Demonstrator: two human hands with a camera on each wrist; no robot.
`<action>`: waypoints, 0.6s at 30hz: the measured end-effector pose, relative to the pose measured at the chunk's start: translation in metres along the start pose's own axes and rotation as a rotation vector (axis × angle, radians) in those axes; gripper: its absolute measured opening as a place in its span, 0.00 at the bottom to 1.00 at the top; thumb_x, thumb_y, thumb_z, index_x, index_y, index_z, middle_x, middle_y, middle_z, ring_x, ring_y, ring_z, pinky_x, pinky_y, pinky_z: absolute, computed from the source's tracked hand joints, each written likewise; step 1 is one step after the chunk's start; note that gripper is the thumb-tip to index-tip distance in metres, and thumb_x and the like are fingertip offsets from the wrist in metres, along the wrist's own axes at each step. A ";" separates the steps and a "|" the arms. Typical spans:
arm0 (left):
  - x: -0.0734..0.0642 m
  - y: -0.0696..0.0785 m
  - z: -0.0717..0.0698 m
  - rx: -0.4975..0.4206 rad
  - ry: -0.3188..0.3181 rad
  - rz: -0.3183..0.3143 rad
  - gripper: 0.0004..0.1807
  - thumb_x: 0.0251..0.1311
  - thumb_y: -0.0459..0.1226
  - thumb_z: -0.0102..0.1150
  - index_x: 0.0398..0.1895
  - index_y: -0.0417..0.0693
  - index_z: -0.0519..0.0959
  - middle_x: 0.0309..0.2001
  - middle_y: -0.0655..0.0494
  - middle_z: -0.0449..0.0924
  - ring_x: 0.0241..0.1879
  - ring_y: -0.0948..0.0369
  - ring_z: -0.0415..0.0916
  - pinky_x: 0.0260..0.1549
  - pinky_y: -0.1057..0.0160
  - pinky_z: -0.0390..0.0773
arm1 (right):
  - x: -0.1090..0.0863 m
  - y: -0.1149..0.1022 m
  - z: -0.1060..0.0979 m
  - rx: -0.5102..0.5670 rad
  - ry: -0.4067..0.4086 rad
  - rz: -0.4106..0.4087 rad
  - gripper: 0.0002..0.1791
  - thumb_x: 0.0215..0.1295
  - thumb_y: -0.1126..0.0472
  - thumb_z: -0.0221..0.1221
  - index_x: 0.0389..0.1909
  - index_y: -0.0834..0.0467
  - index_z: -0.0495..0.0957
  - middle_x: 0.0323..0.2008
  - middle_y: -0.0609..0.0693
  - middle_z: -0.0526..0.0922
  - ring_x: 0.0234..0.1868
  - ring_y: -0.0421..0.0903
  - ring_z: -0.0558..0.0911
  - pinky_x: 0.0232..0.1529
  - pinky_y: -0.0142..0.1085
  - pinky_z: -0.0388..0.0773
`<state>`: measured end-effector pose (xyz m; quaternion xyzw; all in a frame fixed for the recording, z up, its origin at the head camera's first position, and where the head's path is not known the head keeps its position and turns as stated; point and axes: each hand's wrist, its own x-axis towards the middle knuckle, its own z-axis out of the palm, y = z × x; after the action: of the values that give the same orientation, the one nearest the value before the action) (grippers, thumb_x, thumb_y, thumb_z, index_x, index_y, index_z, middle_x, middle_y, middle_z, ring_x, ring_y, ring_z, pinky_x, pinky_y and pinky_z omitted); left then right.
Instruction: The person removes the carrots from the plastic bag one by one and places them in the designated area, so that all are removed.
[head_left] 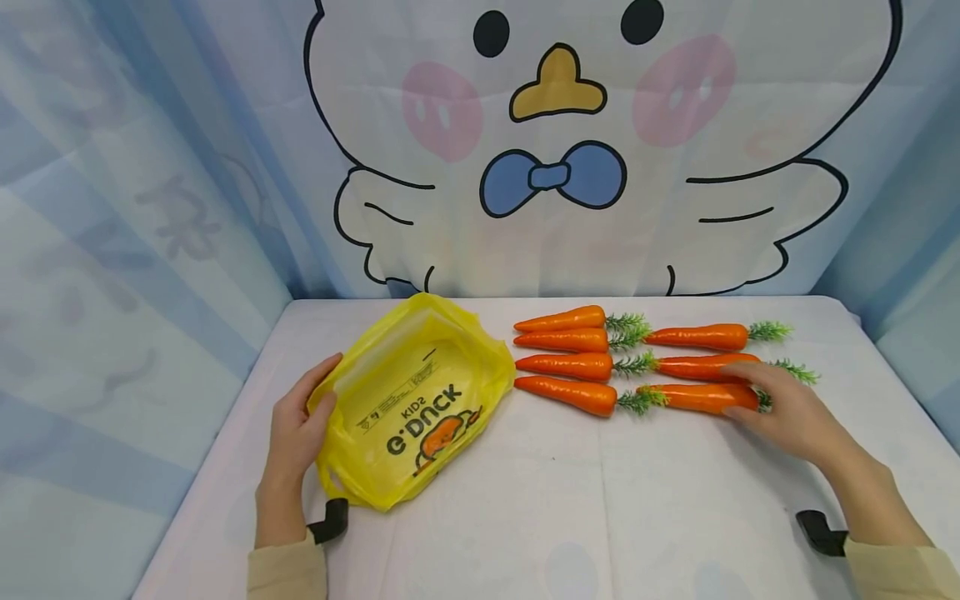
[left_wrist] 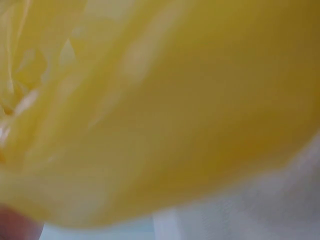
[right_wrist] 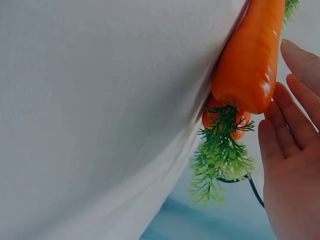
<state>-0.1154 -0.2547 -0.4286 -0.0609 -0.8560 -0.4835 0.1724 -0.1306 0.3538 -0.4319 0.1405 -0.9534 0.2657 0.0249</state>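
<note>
My left hand grips the near-left edge of a yellow plastic bag, its thumb on the bag's upper side. The bag lies flattened on the table with its printed duck design upside down, and its yellow film fills most of the left wrist view. Over at the right, my right hand reaches around the thick end of the front orange carrot, thumb on the near side and fingers on the far side. In the right wrist view the fingers are extended beside that carrot, close to its skin, above its green leafy top.
Several more carrots lie in two columns to the right of the bag, tips pointing left. A white cloth covers the table. Behind stands a curtain with a cartoon bird, and pale blue curtains hang at both sides.
</note>
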 end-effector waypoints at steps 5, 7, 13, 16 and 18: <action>0.000 0.000 0.001 0.016 -0.007 -0.012 0.26 0.68 0.23 0.50 0.68 0.42 0.74 0.66 0.45 0.74 0.66 0.50 0.69 0.60 0.79 0.61 | 0.001 -0.005 -0.002 0.007 0.005 0.013 0.31 0.56 0.69 0.71 0.60 0.69 0.74 0.60 0.73 0.71 0.61 0.74 0.65 0.56 0.74 0.62; 0.001 0.000 0.001 0.024 -0.005 -0.010 0.26 0.68 0.23 0.51 0.68 0.42 0.74 0.66 0.44 0.74 0.65 0.49 0.69 0.60 0.79 0.61 | 0.001 -0.007 -0.003 0.007 0.008 0.023 0.31 0.56 0.69 0.71 0.61 0.69 0.73 0.61 0.73 0.70 0.61 0.74 0.64 0.56 0.74 0.61; 0.001 0.002 0.000 0.043 0.006 0.010 0.26 0.68 0.23 0.51 0.68 0.43 0.74 0.65 0.44 0.75 0.65 0.49 0.69 0.61 0.78 0.61 | 0.001 -0.013 -0.004 0.019 0.023 0.028 0.31 0.58 0.68 0.71 0.62 0.68 0.73 0.63 0.73 0.69 0.62 0.74 0.64 0.57 0.74 0.60; 0.000 0.002 -0.001 0.054 0.007 0.006 0.26 0.67 0.23 0.51 0.68 0.44 0.74 0.66 0.46 0.74 0.65 0.50 0.69 0.61 0.78 0.61 | 0.000 -0.016 -0.005 0.027 0.033 0.018 0.30 0.58 0.68 0.71 0.62 0.68 0.73 0.63 0.73 0.69 0.62 0.74 0.64 0.58 0.73 0.59; 0.000 0.001 -0.001 0.068 0.004 0.005 0.27 0.67 0.23 0.50 0.69 0.44 0.74 0.66 0.47 0.74 0.65 0.50 0.69 0.61 0.77 0.61 | -0.001 -0.017 -0.005 0.029 0.042 0.007 0.30 0.58 0.68 0.71 0.61 0.68 0.73 0.63 0.73 0.69 0.62 0.74 0.64 0.58 0.73 0.59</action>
<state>-0.1149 -0.2551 -0.4271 -0.0563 -0.8715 -0.4539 0.1771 -0.1247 0.3424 -0.4189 0.1320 -0.9493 0.2823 0.0419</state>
